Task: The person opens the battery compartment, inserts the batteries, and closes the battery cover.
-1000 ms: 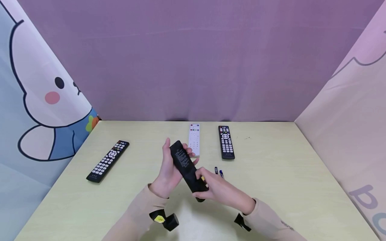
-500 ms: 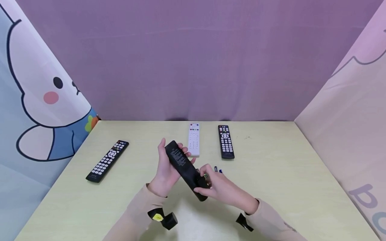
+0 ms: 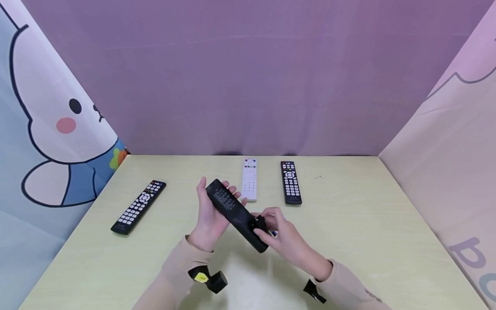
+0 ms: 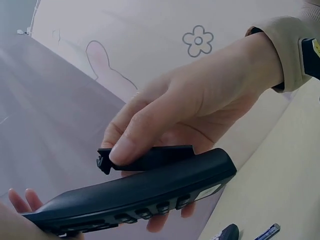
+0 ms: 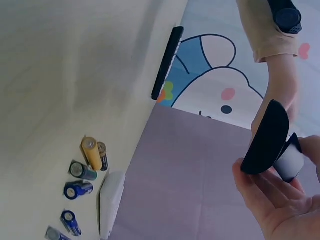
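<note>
My left hand grips a black remote control by its upper end, its printed back turned up and its lower end slanting to the right. In the left wrist view the button side faces downward. At the lower end, my right hand pinches a black battery cover between thumb and fingers. The cover lies tilted just above the remote's back, with a small clip at one end. The right fingers hide part of the battery compartment. Behind the right hand, several batteries are on the table, mostly hidden in the head view.
A white remote lies at the back middle of the table, a black remote to its right. Another black remote lies at the left. A purple cloth wall closes the back; printed curtains flank the sides.
The battery cover has come up from the remote's back in my right fingers. My left hand has shifted slightly left with the remote, while the right fingers have risen a little.
</note>
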The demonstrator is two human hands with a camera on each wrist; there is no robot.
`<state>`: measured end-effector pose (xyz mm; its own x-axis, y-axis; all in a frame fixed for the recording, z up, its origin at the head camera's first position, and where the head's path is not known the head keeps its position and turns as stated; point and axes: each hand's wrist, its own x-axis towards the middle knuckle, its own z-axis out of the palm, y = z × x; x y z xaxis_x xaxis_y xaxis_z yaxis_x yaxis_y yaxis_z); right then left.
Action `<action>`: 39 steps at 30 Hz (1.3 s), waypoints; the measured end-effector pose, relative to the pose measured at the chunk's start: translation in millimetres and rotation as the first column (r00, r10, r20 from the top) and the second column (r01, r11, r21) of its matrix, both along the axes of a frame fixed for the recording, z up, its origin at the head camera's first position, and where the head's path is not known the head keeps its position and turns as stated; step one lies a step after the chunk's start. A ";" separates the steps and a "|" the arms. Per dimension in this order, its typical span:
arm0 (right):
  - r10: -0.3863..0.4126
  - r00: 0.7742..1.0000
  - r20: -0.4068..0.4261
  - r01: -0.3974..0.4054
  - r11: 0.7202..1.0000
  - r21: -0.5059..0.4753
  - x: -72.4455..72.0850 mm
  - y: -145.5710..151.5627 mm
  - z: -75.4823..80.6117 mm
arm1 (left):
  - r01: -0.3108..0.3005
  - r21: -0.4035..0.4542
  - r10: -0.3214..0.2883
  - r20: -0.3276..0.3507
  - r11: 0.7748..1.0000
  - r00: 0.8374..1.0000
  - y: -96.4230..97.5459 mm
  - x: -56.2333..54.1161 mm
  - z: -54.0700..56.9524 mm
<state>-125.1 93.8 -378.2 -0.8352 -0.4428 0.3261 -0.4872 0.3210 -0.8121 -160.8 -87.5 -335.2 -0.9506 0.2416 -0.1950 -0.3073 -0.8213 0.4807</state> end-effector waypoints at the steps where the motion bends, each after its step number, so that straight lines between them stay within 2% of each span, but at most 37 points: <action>1: -0.012 1.000 0.029 0.012 1.000 -0.021 -0.2 0.3 0.1 | -0.003 0.002 0.003 0.003 1.000 1.000 -0.5 -0.4 0.0; 5: -0.031 0.978 0.208 0.064 0.986 -0.153 -3.3 3.0 0.5 | -0.014 0.000 0.014 0.019 1.000 1.000 -2.6 -1.1 0.0; 7: -0.018 0.955 0.297 0.087 0.972 -0.219 -5.9 5.8 0.3 | -0.015 0.002 0.015 0.028 1.000 1.000 -3.8 -1.0 -0.2; 10: 0.020 0.922 0.386 0.098 0.954 -0.284 -10.2 11.9 0.1 | -0.015 0.009 0.015 0.031 1.000 0.999 -5.7 -0.9 -0.3; 15: 0.049 0.882 0.469 0.114 0.943 -0.314 -17.1 26.3 0.2 | -0.018 0.023 0.017 0.036 1.000 0.999 -10.1 -2.4 -0.9; 20: -0.018 0.875 0.484 0.152 0.959 -0.240 -24.4 43.7 -1.6 | -0.018 0.036 0.017 0.018 0.999 1.000 -16.6 -3.4 -1.1; 23: -0.076 0.888 0.454 0.172 0.970 -0.173 -30.0 55.3 -5.5 | -0.021 0.046 0.021 0.005 0.999 1.000 -20.8 -3.7 -1.9; 25: -0.141 0.910 0.389 0.189 0.978 -0.088 -34.2 63.4 -9.6 | -0.023 0.053 0.023 0.001 0.998 1.000 -23.6 -3.9 -2.7; 27: -0.224 0.929 0.295 0.225 0.974 0.029 -38.5 71.0 -14.4 | -0.026 0.060 0.026 0.002 0.998 1.000 -26.5 -4.0 -3.5; 29: -0.295 0.936 0.190 0.270 0.952 0.147 -42.2 78.3 -19.0 | -0.032 0.066 0.031 0.011 0.997 0.999 -29.3 -4.2 -4.3; 32: -0.352 0.933 0.080 0.320 0.909 0.266 -46.4 87.5 -24.7 | -0.041 0.072 0.040 0.022 0.997 0.999 -33.1 -4.6 -5.7; 35: -0.360 0.933 0.008 0.337 0.881 0.333 -49.0 95.0 -28.6 | -0.045 0.081 0.043 0.024 0.996 0.999 -36.5 -5.1 -7.0; 39: -0.364 0.931 -0.039 0.347 0.843 0.411 -51.2 102.1 -31.8 | -0.049 0.096 0.047 0.024 0.994 0.999 -41.2 -5.3 -8.3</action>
